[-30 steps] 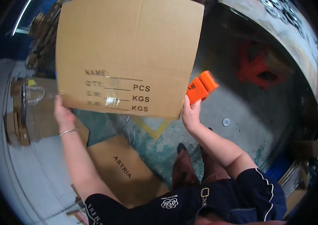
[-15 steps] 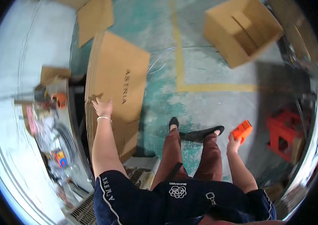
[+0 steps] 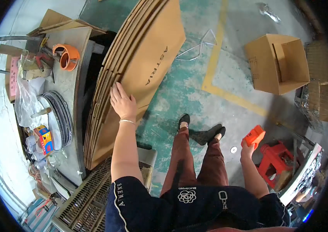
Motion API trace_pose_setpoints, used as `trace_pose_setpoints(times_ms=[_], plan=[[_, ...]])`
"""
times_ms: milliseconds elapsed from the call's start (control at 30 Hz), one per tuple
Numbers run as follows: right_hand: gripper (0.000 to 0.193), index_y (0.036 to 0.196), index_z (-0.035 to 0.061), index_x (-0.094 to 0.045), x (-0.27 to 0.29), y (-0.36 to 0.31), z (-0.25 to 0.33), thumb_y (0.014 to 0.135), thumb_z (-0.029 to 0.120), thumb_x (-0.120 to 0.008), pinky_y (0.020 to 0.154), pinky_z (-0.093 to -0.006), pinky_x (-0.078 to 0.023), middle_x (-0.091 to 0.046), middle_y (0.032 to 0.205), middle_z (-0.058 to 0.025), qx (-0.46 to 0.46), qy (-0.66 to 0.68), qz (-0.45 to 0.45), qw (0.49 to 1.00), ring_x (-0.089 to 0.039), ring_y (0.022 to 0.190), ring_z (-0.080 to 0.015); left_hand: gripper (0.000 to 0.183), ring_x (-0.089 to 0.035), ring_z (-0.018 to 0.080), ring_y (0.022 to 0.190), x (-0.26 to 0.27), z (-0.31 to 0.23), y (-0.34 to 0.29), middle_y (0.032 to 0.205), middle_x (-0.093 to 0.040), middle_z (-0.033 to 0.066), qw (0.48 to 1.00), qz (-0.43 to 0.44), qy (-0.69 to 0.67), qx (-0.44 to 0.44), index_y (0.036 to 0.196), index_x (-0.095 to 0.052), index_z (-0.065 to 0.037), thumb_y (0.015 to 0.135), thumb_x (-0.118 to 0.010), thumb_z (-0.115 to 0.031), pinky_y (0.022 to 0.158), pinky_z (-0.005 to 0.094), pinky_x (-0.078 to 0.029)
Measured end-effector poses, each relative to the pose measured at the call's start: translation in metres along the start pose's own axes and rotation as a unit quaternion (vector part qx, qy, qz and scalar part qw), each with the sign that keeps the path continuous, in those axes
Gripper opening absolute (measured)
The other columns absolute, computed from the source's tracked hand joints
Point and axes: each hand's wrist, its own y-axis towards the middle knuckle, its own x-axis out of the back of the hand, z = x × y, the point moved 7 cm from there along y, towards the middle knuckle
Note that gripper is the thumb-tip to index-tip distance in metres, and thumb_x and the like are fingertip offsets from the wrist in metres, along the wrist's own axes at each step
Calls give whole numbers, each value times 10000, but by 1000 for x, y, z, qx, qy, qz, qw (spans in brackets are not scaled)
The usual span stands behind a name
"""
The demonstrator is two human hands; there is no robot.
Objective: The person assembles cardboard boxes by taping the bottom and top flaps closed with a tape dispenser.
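Observation:
A stack of flattened cardboard boxes (image 3: 160, 58) leans upright on its side at my left, its layered edges showing along the left. My left hand (image 3: 123, 101) lies on those edges near the front sheet, fingers stretched out and thumb apart. Off to the right, my right hand (image 3: 247, 148) is closed around an orange boxy handheld tool (image 3: 254, 135). It is held over the floor, and the fingers partly cover it, so its exact kind does not show.
A workbench (image 3: 65, 79) at the left carries an orange ring-shaped holder (image 3: 66, 57), coiled dark cable (image 3: 65, 120) and a small colourful box (image 3: 43, 140). An open carton (image 3: 262, 65) and a red stool (image 3: 274, 162) are at the right. A slatted metal rack (image 3: 84, 201) stands at lower left.
My view has turned, so the cardboard stack and carton sit differently. My left hand's spread fingers have come closer together on the stack's edges. The orange tool stays in my right hand.

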Motion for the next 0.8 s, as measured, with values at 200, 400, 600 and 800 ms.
trace_pose_setpoints(times_ms=[200, 400, 600, 800], plan=[[444, 1198, 2, -461, -38, -20, 38, 824, 165, -637, 884, -338, -410, -560, 1104, -109, 71, 9, 95, 993, -533, 1003, -209, 516, -557, 321, 1019, -5, 21, 39, 1069, -615, 158, 998, 30, -37, 38, 1115, -593, -30, 713, -722, -327, 871, 379, -459], [444, 1209, 10, -452, -9, -27, 16, 831, 168, -624, 877, -341, -420, -576, 1062, -102, 40, 37, 70, 996, -544, 990, -216, 396, -523, 322, 1124, -13, 2, 58, 1153, -596, 128, 985, 161, -38, -39, 1041, -619, 1, 731, -649, -244, 986, 431, -384], [300, 1134, -5, -515, 36, -41, 139, 858, 95, -578, 884, -351, -409, -583, 1064, -148, 321, -47, 49, 945, -542, 1003, -279, 190, -266, 371, 1326, 37, -141, -79, 1250, -516, 139, 932, 98, -109, -332, 740, -621, -4, 710, -650, -190, 1081, 575, -153], [263, 1063, -3, -568, 90, -42, 263, 801, 25, -567, 894, -459, -372, -586, 1032, -188, 618, -164, -14, 769, -514, 1014, -381, 151, -288, 361, 1322, 66, -268, -212, 1340, -441, 158, 856, 165, -191, -450, 780, -633, 0, 728, -563, -124, 1073, 496, -213]])
